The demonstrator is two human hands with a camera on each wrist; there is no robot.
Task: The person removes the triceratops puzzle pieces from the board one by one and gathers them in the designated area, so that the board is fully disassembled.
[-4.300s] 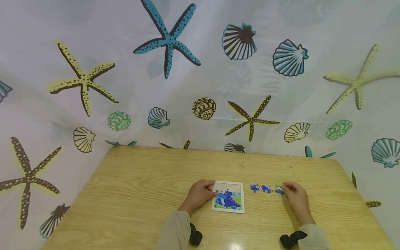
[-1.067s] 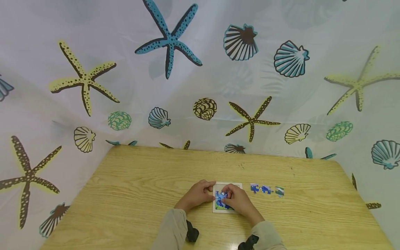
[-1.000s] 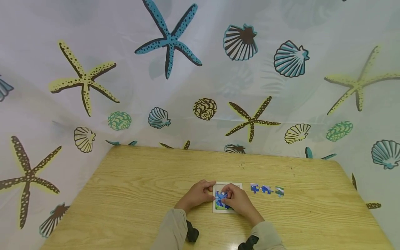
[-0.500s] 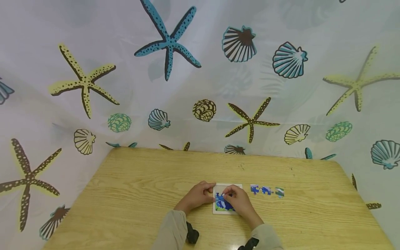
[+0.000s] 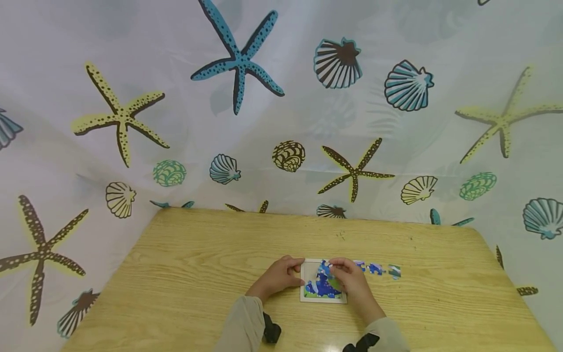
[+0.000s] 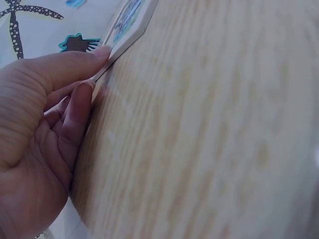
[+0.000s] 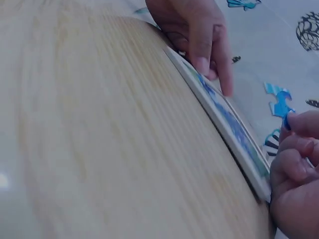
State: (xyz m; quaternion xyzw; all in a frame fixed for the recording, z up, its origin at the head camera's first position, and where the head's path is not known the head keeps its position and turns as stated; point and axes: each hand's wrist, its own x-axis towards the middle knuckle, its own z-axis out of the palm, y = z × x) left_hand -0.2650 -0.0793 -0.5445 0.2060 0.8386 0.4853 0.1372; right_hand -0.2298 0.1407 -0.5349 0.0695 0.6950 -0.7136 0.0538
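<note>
A white-rimmed jigsaw tray (image 5: 323, 300) lies on the table, its lower part filled with joined pieces (image 5: 324, 289) of a blue dinosaur picture. At its left edge my left hand (image 5: 278, 276) grips the rim, thumb on the near side in the left wrist view. Over the tray's upper right, my right hand (image 5: 355, 282) pinches a blue jigsaw piece (image 7: 282, 103) between thumb and fingers. That piece is raised off the tray in the right wrist view. The tray's upper left shows bare backing. My right hand covers the tray's upper right corner.
Right of the tray, three loose jigsaw pieces lie in a row: one partly behind my right hand (image 5: 360, 265), a middle piece (image 5: 375, 268) and a green-and-grey piece (image 5: 394, 272). A shell-patterned cloth (image 5: 264, 122) encloses the wooden table (image 5: 198, 278).
My right hand has come from the rightmost loose piece to the tray. There it has lifted a blue piece from the upper left and drawn it rightward. My left hand stays at the rim.
</note>
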